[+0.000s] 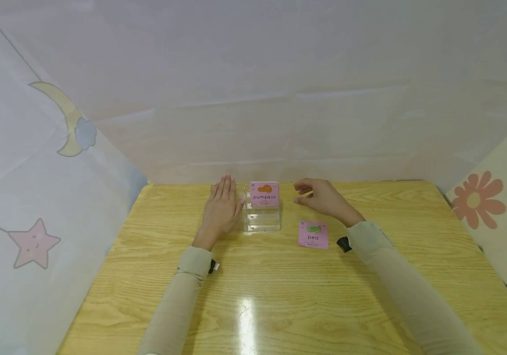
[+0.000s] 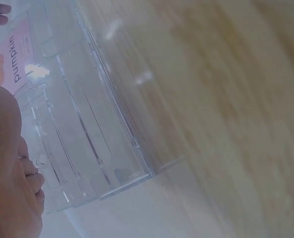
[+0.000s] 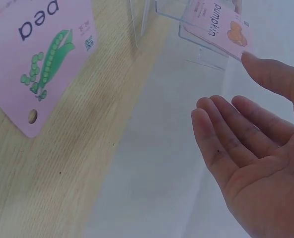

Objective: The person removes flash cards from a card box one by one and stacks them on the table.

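A clear plastic tiered rack (image 1: pixel 263 224) stands near the back edge of the table. In its upper right tier a pink pumpkin card (image 1: pixel 264 195) stands upright. My left hand (image 1: pixel 221 209) rests with straight fingers over the rack's left part, its thumb beside the card. In the left wrist view the rack's stepped slots (image 2: pixel 82 119) show beside that hand. My right hand (image 1: pixel 320 197) hovers to the right of the pumpkin card, fingers loosely bent and nothing between them. A pink pea card (image 1: pixel 313 235) lies flat on the table in front of my right hand.
The wooden table (image 1: pixel 182 305) meets a pale wall sheet (image 1: pixel 244 138) close behind the rack. Side sheets with a moon, a star (image 1: pixel 37 244) and flowers (image 1: pixel 478 199) flank the table left and right.
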### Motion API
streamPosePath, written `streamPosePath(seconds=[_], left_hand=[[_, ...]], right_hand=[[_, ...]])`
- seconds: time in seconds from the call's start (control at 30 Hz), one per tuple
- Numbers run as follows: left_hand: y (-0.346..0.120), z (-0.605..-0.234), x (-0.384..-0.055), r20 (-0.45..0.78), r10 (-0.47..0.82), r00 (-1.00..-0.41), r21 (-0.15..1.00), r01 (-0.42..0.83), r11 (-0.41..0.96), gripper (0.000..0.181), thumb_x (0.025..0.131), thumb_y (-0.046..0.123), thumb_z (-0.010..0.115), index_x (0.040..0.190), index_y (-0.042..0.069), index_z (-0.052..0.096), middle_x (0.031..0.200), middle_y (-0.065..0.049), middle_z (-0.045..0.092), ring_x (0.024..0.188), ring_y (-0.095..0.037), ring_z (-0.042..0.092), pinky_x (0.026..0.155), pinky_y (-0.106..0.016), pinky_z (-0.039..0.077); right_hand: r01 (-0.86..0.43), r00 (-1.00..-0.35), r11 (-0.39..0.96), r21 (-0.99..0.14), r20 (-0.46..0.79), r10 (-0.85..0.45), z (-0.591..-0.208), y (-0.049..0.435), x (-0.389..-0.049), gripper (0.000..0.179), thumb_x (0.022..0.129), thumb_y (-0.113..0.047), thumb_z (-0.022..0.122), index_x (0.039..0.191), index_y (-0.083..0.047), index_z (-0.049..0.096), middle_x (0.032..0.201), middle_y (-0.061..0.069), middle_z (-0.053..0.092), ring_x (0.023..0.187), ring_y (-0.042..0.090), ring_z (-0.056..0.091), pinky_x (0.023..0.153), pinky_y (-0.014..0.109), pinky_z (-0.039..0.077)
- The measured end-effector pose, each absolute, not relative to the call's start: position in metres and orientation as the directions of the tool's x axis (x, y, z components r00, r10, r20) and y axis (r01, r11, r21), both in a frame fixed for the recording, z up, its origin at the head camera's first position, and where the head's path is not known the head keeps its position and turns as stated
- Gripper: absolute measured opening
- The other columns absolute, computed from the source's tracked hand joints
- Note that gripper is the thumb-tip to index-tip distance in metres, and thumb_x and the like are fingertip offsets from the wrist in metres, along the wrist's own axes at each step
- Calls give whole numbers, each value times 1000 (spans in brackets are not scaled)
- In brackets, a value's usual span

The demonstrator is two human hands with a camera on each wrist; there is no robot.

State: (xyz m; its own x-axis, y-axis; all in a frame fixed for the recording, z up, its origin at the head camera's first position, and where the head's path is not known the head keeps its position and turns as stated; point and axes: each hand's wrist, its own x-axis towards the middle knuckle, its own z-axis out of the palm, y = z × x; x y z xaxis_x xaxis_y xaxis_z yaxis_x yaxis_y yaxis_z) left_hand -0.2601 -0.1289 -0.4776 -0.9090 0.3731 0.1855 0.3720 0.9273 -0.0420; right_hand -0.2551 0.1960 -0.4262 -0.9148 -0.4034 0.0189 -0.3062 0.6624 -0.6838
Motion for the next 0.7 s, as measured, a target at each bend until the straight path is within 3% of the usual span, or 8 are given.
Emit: streamPosePath(seconds=[0.7], left_hand=[[-130,-479,-261,174,367,-914,-42,365,930,74,115,47,23,166,-5,10,176,-23,13,166,-37,15,138,-48,14]], right_hand=[[-344,-908,669,-659,53,-416,-405,178,-249,51,101,-21,71,146,0,58,145,23,64,131,43,64,112,56,54]])
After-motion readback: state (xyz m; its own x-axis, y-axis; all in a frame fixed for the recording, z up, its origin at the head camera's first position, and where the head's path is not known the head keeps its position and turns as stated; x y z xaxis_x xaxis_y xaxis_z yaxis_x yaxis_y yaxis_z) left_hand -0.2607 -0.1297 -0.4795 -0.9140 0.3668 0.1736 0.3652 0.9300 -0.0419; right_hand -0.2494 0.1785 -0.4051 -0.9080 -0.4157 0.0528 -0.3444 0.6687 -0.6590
